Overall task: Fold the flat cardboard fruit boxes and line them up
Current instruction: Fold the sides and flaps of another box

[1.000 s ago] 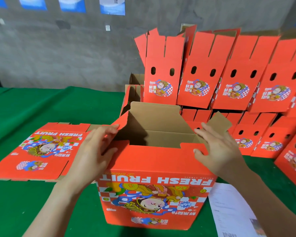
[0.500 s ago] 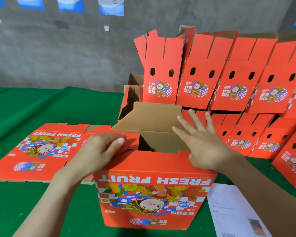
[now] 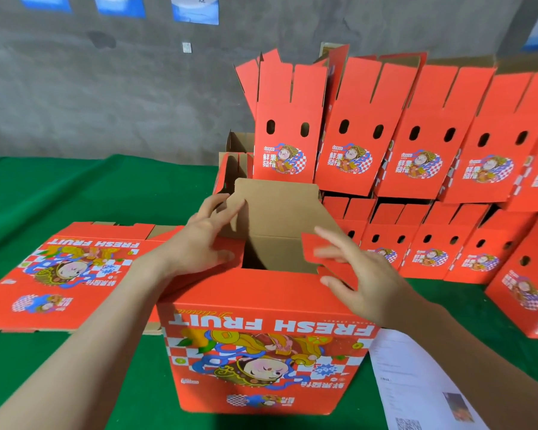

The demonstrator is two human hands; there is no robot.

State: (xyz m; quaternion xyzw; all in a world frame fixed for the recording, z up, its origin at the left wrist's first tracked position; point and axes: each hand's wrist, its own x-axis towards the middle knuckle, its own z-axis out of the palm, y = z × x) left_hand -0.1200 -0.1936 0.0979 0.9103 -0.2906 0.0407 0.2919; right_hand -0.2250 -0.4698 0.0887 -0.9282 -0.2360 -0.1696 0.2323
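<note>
Red box [image 3: 261, 308], inside shadowed, left hand [image 3: 204, 242] fingers straight on back flap [image 3: 277, 206], right hand [image 3: 359, 274] fingers flat on side flap [image 3: 307, 243]

A: Condition of the box [image 3: 261, 352]?
B: Upright on the green table [image 3: 75, 187], print inverted, top open.
A: Hand positions?
B: Left hand [image 3: 205, 240] rests on the left flap [image 3: 236, 249], fingertips touching the raised far flap [image 3: 280, 206]. Right hand [image 3: 364, 274] lies flat on the right flap [image 3: 314, 249].
A: Surroundings?
B: Flat boxes [image 3: 62, 274] at left; folded boxes [image 3: 416, 135] stacked in rows behind.
</note>
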